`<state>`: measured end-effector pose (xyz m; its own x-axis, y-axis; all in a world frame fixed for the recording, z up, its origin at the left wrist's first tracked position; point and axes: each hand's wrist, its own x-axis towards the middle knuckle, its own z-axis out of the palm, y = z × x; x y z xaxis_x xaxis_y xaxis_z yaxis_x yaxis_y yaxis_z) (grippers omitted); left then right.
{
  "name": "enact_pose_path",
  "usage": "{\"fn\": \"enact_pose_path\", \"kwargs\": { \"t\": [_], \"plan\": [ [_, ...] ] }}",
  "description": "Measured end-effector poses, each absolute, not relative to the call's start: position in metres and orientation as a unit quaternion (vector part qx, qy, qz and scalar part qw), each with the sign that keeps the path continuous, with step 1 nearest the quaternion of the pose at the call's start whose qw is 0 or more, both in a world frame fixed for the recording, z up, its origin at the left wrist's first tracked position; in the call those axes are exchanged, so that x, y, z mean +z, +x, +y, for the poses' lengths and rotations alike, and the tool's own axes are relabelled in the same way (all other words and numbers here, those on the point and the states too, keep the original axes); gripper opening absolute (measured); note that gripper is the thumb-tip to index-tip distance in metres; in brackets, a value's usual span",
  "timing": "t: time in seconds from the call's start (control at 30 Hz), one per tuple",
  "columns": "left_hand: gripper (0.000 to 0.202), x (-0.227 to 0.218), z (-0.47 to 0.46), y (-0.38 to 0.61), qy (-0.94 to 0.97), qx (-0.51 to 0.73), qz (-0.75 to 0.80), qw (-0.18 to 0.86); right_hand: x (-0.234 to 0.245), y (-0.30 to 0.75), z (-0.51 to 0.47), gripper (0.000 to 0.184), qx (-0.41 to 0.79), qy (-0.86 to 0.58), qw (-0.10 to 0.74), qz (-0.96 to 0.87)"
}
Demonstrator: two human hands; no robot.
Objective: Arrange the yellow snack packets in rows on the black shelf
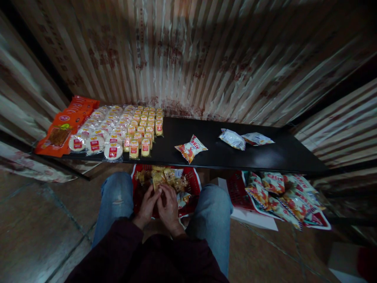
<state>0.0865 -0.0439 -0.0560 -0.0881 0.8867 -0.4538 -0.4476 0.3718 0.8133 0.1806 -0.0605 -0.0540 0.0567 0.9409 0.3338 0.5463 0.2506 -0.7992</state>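
Note:
My left hand (148,205) and my right hand (168,204) meet between my knees, above an open red box (194,179). Both have their fingers closed and their tips close together at the lower end of a yellowish snack packet (158,180) in clear wrapping. How each finger grips it is partly hidden. Just beyond the fingers, more clear-wrapped golden snacks (179,182) lie in the box. A white and red chip-style bag (183,199) rests inside it, right of my right hand.
A black shelf (212,155) spans the front, bearing orange bags (60,127), round white wrapped cakes (113,149), small yellow cakes (145,147), a snack bag (191,148) and two pale bags (232,138). Another box (240,192) of snack bags (297,200) stands at right.

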Motion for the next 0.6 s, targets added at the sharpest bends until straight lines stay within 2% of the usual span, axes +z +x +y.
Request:
{"fn": "enact_pose_path", "kwargs": {
  "t": [0.27, 0.6],
  "plan": [
    [0.035, -0.053, -0.037, 0.085, 0.107, 0.53, 0.434, 0.72, -0.065, 0.188, -0.057, 0.032, 0.215, -0.596, 0.462, -0.621],
    [0.022, -0.063, -0.036, 0.086, 0.045, 0.547, 0.431, 0.716, -0.062, 0.187, -0.058, 0.029, 0.216, -0.586, 0.447, -0.64]
  ]
}}
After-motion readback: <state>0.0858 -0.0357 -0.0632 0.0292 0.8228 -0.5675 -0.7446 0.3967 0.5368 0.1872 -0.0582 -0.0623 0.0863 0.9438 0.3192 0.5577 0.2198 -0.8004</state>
